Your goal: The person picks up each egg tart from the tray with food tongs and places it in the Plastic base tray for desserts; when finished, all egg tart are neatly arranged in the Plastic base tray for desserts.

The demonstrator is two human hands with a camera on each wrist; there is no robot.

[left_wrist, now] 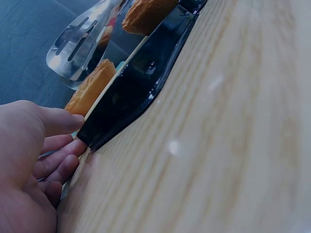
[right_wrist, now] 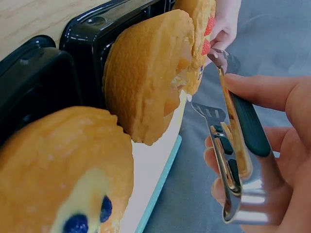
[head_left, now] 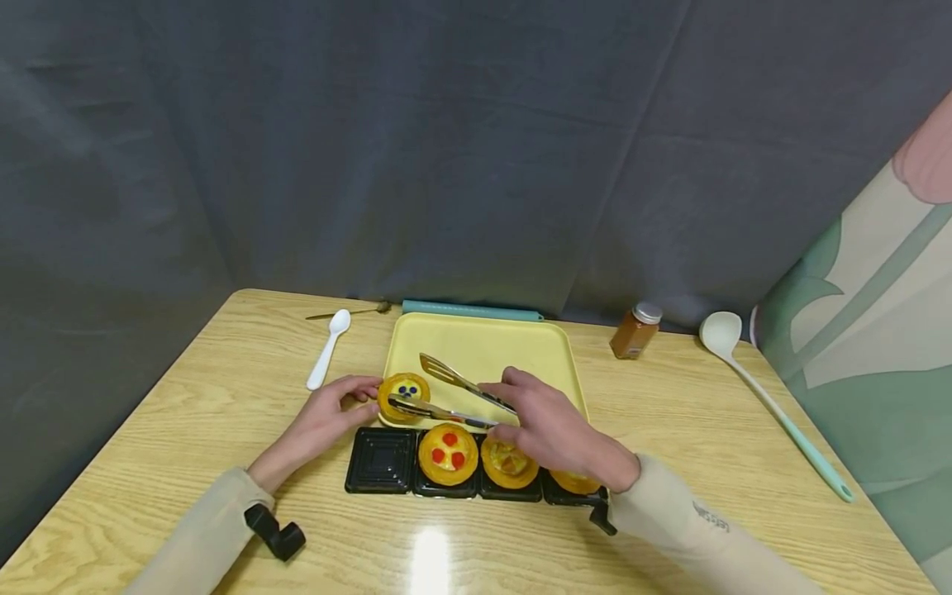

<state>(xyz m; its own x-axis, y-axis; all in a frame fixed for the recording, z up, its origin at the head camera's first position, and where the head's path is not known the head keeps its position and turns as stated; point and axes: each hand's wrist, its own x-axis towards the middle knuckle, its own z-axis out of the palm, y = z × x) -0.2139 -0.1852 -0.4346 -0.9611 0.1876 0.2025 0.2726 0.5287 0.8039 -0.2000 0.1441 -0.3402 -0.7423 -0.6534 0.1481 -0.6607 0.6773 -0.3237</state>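
Metal tongs (head_left: 454, 395) with dark handles are held in the right hand (head_left: 554, 434), arms parted. The blueberry-topped round tart (head_left: 404, 397), at the yellow tray's (head_left: 483, 347) seven o'clock corner, is touched by the left hand's (head_left: 327, 417) relaxed fingers.

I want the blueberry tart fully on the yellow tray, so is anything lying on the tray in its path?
Nothing visible. The blueberry tart sits at the yellow tray's near-left edge, between the tongs and the left hand; the tray surface behind it is bare.
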